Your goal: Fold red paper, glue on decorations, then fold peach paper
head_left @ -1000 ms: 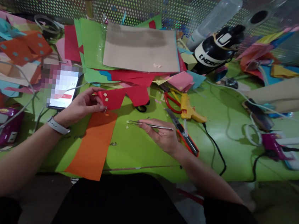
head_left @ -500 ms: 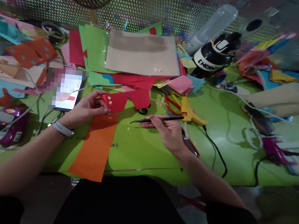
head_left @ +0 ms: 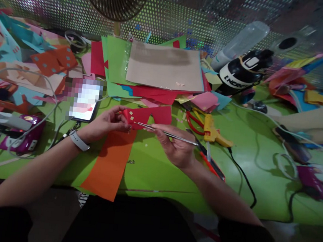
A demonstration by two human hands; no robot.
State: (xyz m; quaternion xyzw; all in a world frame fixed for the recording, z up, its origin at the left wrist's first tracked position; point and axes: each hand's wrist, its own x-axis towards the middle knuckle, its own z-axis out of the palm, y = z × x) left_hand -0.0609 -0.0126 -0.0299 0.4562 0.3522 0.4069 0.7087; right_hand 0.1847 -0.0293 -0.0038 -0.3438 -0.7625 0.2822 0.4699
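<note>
A red paper cutout (head_left: 162, 115) with a notch in its lower edge is pinched at its left end by my left hand (head_left: 112, 121). Small pale squares (head_left: 131, 116) sit on the cutout near those fingers. My right hand (head_left: 175, 143) grips a pair of thin metal tweezers (head_left: 174, 134), their tips over the lower part of the red paper. Whether the tips hold anything is too small to tell. Below my left hand lies an orange paper strip (head_left: 109, 165), its near end reaching past the table edge.
A yellow glue gun (head_left: 213, 132), red-handled scissors (head_left: 194, 120) and a red and black cutter (head_left: 210, 162) lie right of my hands. A lit phone (head_left: 86, 103) is at left. Behind are stacked papers (head_left: 164, 65) and a black bottle (head_left: 243, 73). Cables cross both sides.
The tweezers have moved from above the green table up and left onto the red paper, turning in my right hand. My left hand keeps its hold. The view has shifted a little left.
</note>
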